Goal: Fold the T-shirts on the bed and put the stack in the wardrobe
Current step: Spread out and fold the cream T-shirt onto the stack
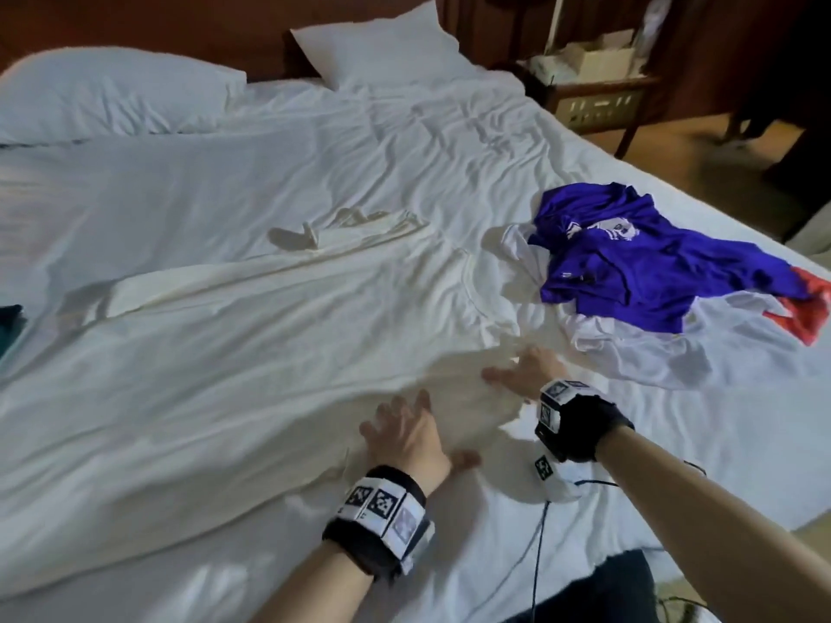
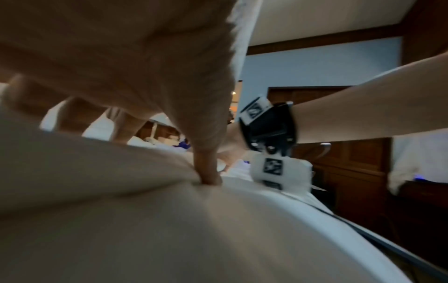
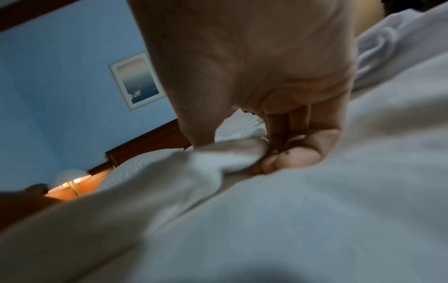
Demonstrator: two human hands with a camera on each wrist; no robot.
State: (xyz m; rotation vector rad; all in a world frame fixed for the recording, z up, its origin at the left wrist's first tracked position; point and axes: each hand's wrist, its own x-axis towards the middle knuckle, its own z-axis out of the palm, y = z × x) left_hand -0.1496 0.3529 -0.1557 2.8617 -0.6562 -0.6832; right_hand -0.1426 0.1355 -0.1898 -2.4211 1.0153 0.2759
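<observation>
A cream T-shirt (image 1: 279, 308) lies spread across the white bed (image 1: 180, 195), one sleeve bunched up at the far side. My left hand (image 1: 404, 433) rests on its near hem with fingers spread; in the left wrist view the left hand (image 2: 169, 107) presses its thumb into the cloth. My right hand (image 1: 526, 366) is on the shirt's right edge. Seen from the right wrist, my right hand (image 3: 242, 151) has its fingers curled and a fold of the cloth bunched between thumb and fingers. A blue T-shirt (image 1: 629, 267) lies crumpled on a white one (image 1: 674, 348) at the right.
Two pillows (image 1: 112, 92) (image 1: 382, 47) lie at the headboard. A wooden nightstand (image 1: 598, 92) with boxes stands beyond the bed's right side. A red garment (image 1: 805, 308) pokes out near the right edge, something teal (image 1: 9, 321) at the left edge. A thin cable (image 1: 539, 555) hangs from my right wrist.
</observation>
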